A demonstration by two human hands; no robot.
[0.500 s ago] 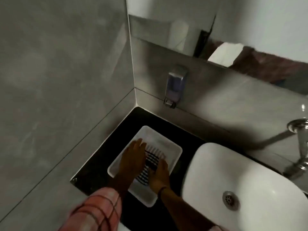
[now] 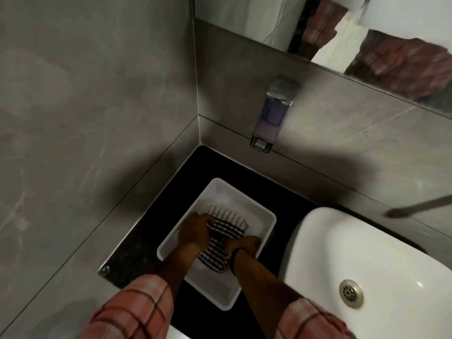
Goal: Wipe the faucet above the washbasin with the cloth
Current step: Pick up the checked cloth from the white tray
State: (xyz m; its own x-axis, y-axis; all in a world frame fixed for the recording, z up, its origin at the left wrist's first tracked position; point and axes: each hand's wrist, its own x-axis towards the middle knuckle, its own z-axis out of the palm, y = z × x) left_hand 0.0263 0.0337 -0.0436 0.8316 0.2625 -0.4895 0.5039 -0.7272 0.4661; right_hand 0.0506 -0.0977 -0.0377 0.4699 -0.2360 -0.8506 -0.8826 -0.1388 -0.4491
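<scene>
Hands, left [image 2: 195, 232] & right [image 2: 242, 243], grip striped cloth [image 2: 221, 237] in tray [image 2: 244, 199]; fingertips hidden.

No text, label or number is legible, possibly because of blur.

Dim and soft-focused, with wide-angle bending at the edges. A glare spot sits on the washbasin [image 2: 418, 284] at 4 o'clock. Heavy shadow darkens the counter [image 2: 195, 167] mid-frame.

walls: grey tile [image 2: 85, 94] | mirror [image 2: 269, 18] above | counter [image 2: 151, 241]: black | light: dim
</scene>
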